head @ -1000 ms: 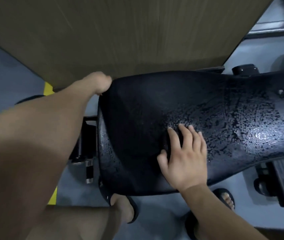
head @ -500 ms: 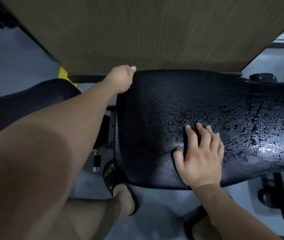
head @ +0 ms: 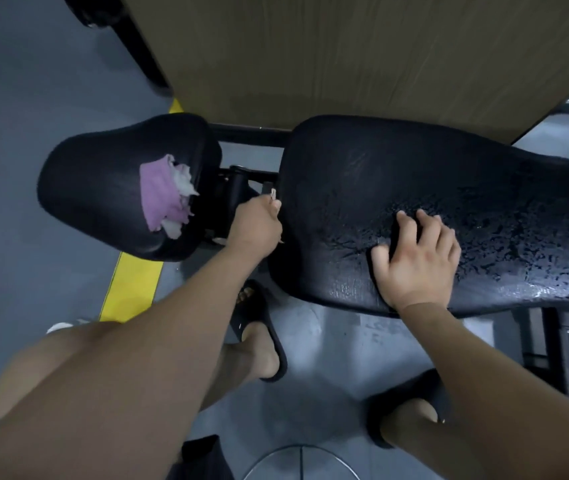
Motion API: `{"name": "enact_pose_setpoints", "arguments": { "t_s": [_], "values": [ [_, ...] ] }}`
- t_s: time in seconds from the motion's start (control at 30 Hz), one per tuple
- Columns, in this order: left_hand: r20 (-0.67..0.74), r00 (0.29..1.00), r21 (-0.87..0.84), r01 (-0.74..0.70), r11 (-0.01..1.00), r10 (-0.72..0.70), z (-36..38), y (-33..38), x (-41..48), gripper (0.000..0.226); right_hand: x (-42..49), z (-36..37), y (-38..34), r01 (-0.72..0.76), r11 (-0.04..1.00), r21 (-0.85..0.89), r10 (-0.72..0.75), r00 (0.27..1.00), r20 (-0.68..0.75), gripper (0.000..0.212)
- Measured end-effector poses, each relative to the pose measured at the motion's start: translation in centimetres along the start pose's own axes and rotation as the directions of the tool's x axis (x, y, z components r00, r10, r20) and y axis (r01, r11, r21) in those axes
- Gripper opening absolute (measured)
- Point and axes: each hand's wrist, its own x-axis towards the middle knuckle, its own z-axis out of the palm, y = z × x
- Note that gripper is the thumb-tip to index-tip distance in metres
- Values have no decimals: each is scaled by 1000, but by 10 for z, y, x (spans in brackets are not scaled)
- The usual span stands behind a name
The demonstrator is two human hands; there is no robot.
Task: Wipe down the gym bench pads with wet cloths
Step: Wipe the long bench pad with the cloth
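1. Long black back pad (head: 414,174) across centre; surface beaded with water from middle toward 3 o'clock, drier-looking toward 9 o'clock end.
2. Right hand (head: 418,268) laid on back pad near its 6 o'clock edge, fingers spread and nearly straight, pressing down. Dark patch under fingers; cannot tell if cloth.
3. Left hand (head: 255,223) at back pad's 9 o'clock end, fingers curled round its edge, grasping it.
4. Seat pad (head: 96,188) at 9 o'clock of back pad, separated by frame gap.
5. Pink-and-white cloth (head: 163,195) crumpled on seat pad's 3 o'clock side, untouched by either hand.
6. Wooden panel (head: 345,57) at 12 o'clock; yellow floor marking (head: 134,285) at 7 o'clock.
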Motion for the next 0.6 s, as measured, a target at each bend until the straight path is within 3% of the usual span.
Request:
{"name": "enact_pose_setpoints", "arguments": {
  "t_s": [0.23,0.33,0.47,0.6],
  "values": [
    [29,998,-13,53,998,-53,9,-23,-71,37,-5,-8,-5,-44,997,56,37,992,117,66],
    [53,996,-11,77,997,-76,0,-29,-87,43,-23,-18,-13,-76,992,101,50,969,240,63],
    [27,997,-222,71,972,-67,-26,-20,-113,43,-55,-46,-12,49,991,121,-83,953,291,48],
    [164,986,-570,90,817,6,-36,7,-132,38,-70,-85,-11,2,963,271,-78,960,270,25]
  ]
}}
